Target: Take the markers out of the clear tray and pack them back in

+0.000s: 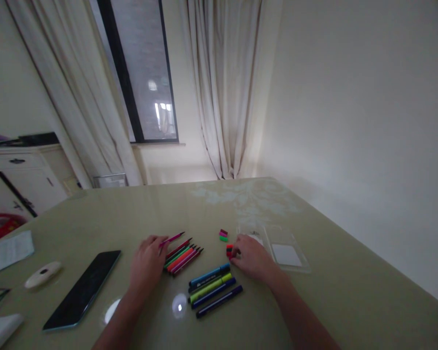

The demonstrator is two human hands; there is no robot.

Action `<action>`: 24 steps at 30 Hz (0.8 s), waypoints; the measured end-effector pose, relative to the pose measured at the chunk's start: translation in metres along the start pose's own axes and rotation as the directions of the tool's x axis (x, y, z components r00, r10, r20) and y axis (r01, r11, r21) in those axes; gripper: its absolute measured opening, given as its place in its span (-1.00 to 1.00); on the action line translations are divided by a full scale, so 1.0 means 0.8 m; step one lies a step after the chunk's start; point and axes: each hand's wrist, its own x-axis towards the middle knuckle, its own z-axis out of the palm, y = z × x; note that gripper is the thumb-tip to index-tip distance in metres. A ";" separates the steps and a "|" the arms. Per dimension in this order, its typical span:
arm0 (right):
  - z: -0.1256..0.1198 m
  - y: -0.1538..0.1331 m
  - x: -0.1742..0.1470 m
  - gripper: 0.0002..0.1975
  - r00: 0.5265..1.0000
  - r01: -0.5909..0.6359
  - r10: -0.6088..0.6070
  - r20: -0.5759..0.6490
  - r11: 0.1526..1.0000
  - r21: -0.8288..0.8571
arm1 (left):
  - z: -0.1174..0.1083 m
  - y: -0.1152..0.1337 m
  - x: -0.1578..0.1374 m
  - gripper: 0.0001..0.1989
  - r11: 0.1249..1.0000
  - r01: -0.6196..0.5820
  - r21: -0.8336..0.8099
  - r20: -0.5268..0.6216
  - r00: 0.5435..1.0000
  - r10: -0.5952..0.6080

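My left hand (pixel 148 257) is closed on an uncapped magenta marker (pixel 171 238), its dark tip pointing up and right. Just beside that hand lies a row of uncapped markers (pixel 182 256) in red, green, orange and purple. My right hand (pixel 253 255) has its fingers curled and pinched at small red and dark marker caps (pixel 229 250) on the table; the fingertips partly hide them. Behind these lie a magenta cap (pixel 224 233) and a green cap (pixel 223 238). Nearer to me, several capped markers (pixel 213 289) in blue, yellow-green and dark blue lie side by side.
A clear plastic case (pixel 302 260) lies open under and beyond my right hand. On the left are a black tablet (pixel 83 289), a white oval object (pixel 43 275), a paper sheet (pixel 9 253) and a white object (pixel 2 330). A wall borders the table's right side.
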 end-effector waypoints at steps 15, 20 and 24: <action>0.025 -0.010 0.024 -0.86 0.937 0.196 0.040 -0.346 0.760 0.620 | 0.004 0.024 0.002 -0.66 0.767 0.030 -0.641 0.154 0.984 0.090; 0.024 -0.009 0.023 -0.84 0.939 0.206 0.047 -0.341 0.719 0.664 | 0.006 0.031 -0.003 -0.67 0.726 0.059 -0.685 0.188 0.977 0.098; 0.027 -0.013 0.023 -0.82 0.960 0.187 0.029 -0.279 0.676 0.712 | 0.005 0.035 -0.005 -0.68 0.736 0.047 -0.676 0.209 0.969 0.131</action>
